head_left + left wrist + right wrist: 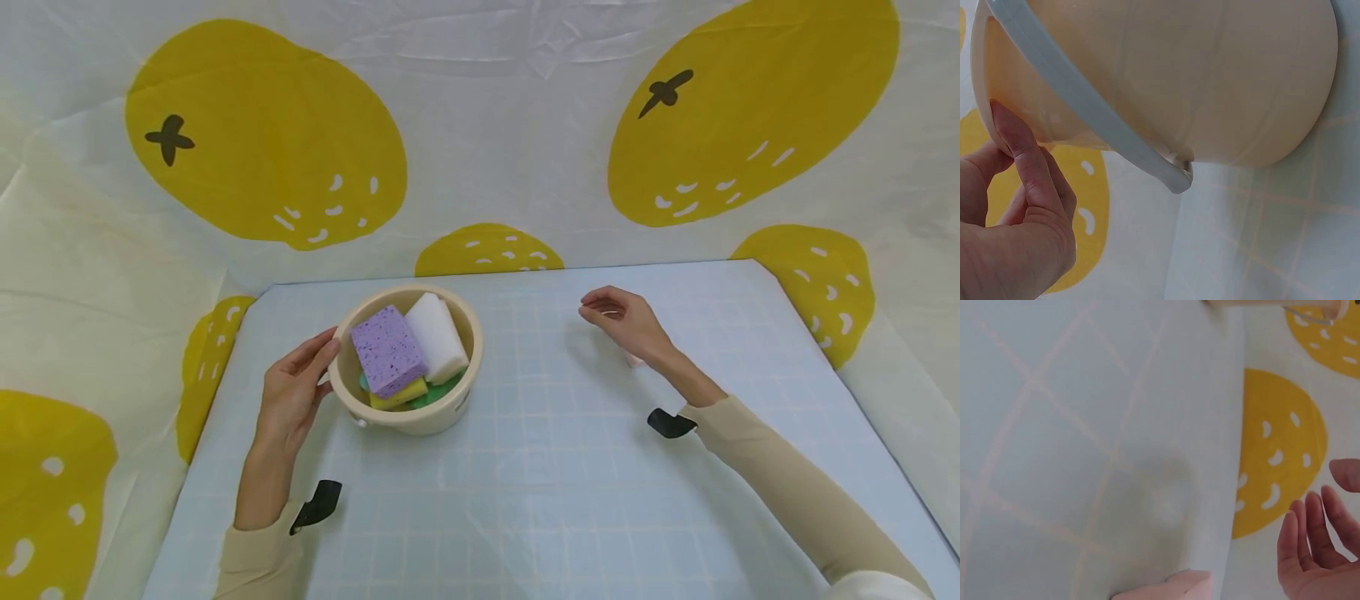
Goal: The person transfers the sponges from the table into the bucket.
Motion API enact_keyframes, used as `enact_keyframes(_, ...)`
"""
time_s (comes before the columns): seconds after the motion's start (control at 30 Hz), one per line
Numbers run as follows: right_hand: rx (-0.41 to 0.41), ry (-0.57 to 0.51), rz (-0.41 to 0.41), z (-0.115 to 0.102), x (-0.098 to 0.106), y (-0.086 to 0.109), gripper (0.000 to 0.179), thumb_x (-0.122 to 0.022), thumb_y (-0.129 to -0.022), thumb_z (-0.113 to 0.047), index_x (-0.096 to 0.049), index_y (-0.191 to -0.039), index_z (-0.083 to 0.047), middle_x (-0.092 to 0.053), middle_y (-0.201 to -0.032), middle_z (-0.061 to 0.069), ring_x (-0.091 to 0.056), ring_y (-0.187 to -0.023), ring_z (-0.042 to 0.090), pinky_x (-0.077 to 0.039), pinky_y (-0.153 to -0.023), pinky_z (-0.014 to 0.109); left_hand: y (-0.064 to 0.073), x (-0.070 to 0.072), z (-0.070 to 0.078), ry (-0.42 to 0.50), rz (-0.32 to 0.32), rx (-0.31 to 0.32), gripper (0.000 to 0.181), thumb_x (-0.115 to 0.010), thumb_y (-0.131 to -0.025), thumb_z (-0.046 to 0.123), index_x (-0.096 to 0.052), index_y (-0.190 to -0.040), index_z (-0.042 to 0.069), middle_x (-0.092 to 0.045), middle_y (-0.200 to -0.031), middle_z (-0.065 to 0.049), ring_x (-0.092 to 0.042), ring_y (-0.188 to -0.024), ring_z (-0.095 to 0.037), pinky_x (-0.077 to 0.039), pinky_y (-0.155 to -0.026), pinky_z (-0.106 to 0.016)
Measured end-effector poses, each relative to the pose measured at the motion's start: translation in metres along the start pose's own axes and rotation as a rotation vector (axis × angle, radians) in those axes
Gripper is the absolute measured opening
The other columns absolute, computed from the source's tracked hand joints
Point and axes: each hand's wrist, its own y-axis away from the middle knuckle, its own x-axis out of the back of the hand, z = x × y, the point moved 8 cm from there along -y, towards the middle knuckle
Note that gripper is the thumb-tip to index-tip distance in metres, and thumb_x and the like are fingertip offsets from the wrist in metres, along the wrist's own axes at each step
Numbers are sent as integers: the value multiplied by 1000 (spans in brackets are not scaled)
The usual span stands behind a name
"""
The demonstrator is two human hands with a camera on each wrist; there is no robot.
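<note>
A cream bucket (420, 423) stands on the left part of the table, its pale handle (1094, 103) hanging down the side in the left wrist view. Inside it lie a purple sponge (388, 350), a white sponge block (437, 337), a yellow sponge (397, 395) and something green (437, 392). My left hand (291, 396) pinches the bucket's rim at its left side, thumb and fingers on either side of the edge. Over the table to the right, my right hand (630, 323) hovers with loosely bent fingers and holds nothing. A small pink object (1172, 587) lies beneath it, mostly hidden in the head view.
The table (540, 492) wears a pale blue cloth with a grid pattern. Behind and at both sides rises a white curtain (510, 142) printed with large yellow fruit. Black straps (671, 423) show at both wrists.
</note>
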Motion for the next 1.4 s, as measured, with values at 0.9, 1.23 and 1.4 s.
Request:
enact_keyframes(0.9,-175,173,157,70,45,23,52,-67,-102,-27,-53,-138,7,-55,-136,30,-55,-122,46,-45,-107,59,1,0,-2,7,-20,-5,59,-84,-86,33,-66,-137,9,-67,-127,2,-64,-109,-12,-59,-80,-22)
enact_keyframes(1.23,-236,230,73,88,43,26,62,-67,-101,-32,-48,-141,12,-53,-136,36,-53,-123,49,-47,-104,60,1,-1,-1,17,-29,-9,57,-84,-87,31,-66,-136,9,-67,-126,2,-64,-108,-12,-59,-80,-22)
enact_keyframes(1.4,-273,257,51,90,39,23,65,-64,-103,-37,-47,-141,12,-53,-136,35,-53,-123,48,-48,-103,58,1,-1,1,10,-23,-9,54,-83,-88,30,-67,-136,10,-67,-127,2,-64,-110,-12,-59,-81,-22)
